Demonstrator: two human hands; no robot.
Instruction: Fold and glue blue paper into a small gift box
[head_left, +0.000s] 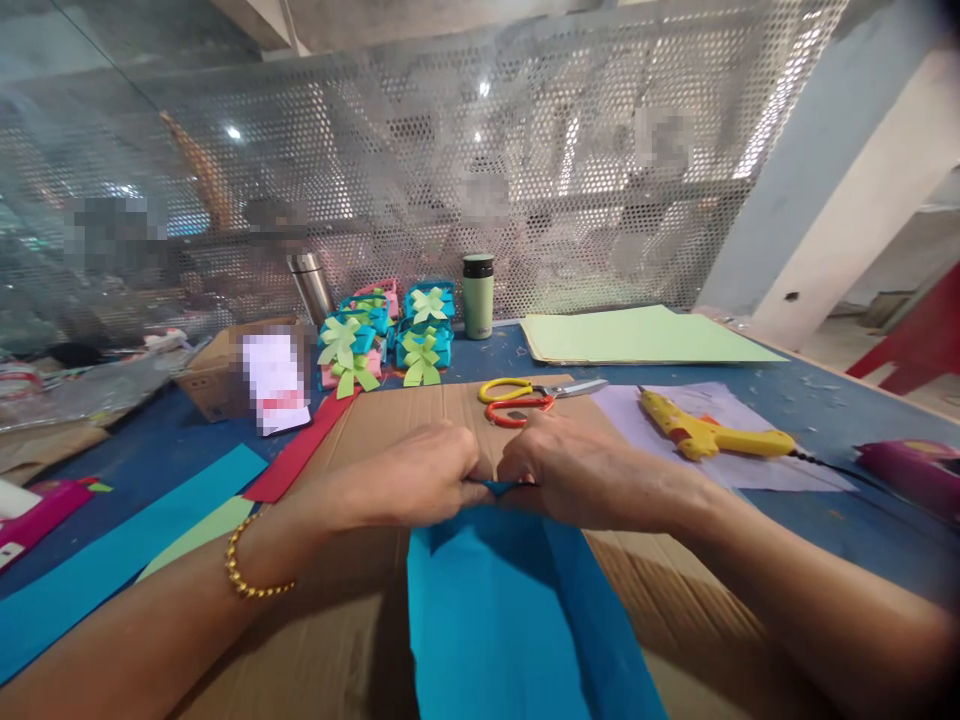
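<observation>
A wide strip of blue paper point(495, 620) runs from the bottom of the view up to my two hands, with a lengthwise fold along its right side. My left hand point(427, 470), below a gold bead bracelet point(244, 580) on the wrist, pinches the far end of the strip. Close beside it my right hand point(562, 470) grips the same end, fingers curled. The fingertips almost meet, and the edge between them is mostly hidden. Just beyond the hands lie scissors point(517, 398) with one yellow and one red handle, on a brown cardboard sheet point(390, 420).
To the right, a yellow glue gun point(712, 430) rests on lilac paper point(757, 480). Behind stand a green tumbler point(478, 300), a steel flask point(311, 285), several bow-topped paper boxes point(424, 345) and green sheets point(637, 335). A phone point(276, 380) leans on a carton point(206, 375) at left.
</observation>
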